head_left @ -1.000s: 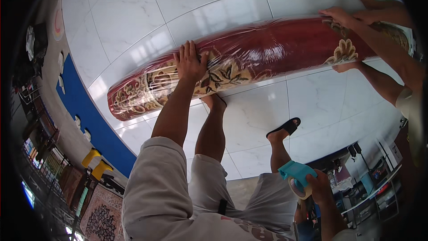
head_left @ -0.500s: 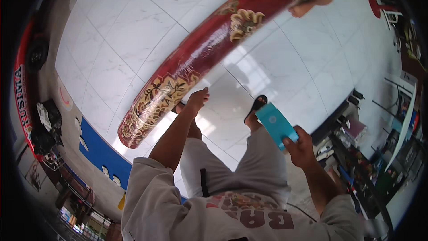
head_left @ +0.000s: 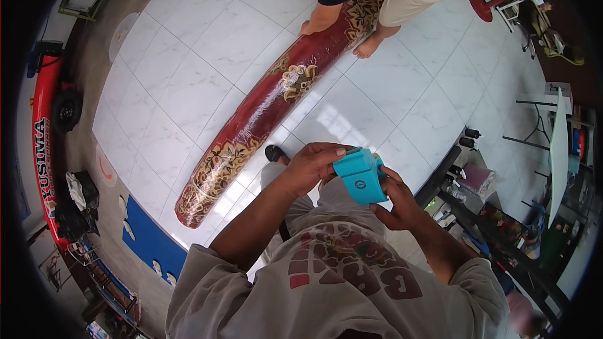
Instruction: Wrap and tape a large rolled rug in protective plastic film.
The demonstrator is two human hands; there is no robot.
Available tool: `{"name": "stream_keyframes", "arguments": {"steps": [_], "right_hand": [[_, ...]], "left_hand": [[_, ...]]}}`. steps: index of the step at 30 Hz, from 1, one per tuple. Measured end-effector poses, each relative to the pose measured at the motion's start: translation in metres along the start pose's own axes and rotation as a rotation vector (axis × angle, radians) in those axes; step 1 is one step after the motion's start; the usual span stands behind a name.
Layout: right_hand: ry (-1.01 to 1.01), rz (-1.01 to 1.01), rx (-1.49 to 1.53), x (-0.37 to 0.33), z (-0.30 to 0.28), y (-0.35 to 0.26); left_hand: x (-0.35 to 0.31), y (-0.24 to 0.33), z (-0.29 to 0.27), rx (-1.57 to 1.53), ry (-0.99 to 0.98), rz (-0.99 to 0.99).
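Observation:
In front of my body I hold a small teal box (head_left: pixel 362 183) with a round dark mark on its face. My left hand (head_left: pixel 312 166) pinches its upper left corner, thumb on top. My right hand (head_left: pixel 400 202) grips its right side, with the thumb near the lower edge. The box's upper part looks like a raised flap, but I cannot tell how far it is open. Beyond my hands a long rolled carpet (head_left: pixel 260 110), red with gold floral patterns and wrapped in clear plastic, lies slanting across the floor.
Another person's hand (head_left: pixel 318 20) rests on the carpet's far part, their bare foot (head_left: pixel 369 45) beside it. White tiles (head_left: pixel 195 78) cover the floor. A blue mat (head_left: pixel 147 235) lies at left, near a red banner (head_left: pixel 47 144). Black shelving (head_left: pixel 496 238) with assorted goods stands at right.
My left hand has come up from near the carpet to the box, and both hands now hold it. The box has moved left and turned. The view has shifted, showing more of the other person.

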State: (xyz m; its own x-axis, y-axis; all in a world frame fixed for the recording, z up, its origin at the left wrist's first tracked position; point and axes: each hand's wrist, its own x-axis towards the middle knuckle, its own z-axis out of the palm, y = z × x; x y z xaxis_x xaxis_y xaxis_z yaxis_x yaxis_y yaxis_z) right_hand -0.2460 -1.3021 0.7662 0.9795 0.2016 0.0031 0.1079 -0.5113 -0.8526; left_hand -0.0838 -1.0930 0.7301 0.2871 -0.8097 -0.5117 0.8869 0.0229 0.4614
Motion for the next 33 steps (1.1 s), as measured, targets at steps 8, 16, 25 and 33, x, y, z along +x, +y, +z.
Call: {"name": "stream_keyframes", "arguments": {"steps": [8, 16, 25, 33], "right_hand": [[-0.232, 0.041, -0.149, 0.137, -0.01, 0.02], [-0.492, 0.173, 0.012, 0.263, 0.026, 0.033], [-0.407, 0.65, 0.165, 0.355, 0.048, 0.144], [-0.278, 0.683, 0.293, 0.449, 0.087, 0.333]], "left_hand": [[-0.001, 0.06, -0.056, -0.274, 0.136, 0.035], [0.038, 0.099, -0.17, -0.368, 0.475, 0.041], [0.198, 0.158, -0.347, -0.199, 0.658, 0.064], [0.419, 0.194, -0.541, 0.141, 0.757, 0.105]]}}
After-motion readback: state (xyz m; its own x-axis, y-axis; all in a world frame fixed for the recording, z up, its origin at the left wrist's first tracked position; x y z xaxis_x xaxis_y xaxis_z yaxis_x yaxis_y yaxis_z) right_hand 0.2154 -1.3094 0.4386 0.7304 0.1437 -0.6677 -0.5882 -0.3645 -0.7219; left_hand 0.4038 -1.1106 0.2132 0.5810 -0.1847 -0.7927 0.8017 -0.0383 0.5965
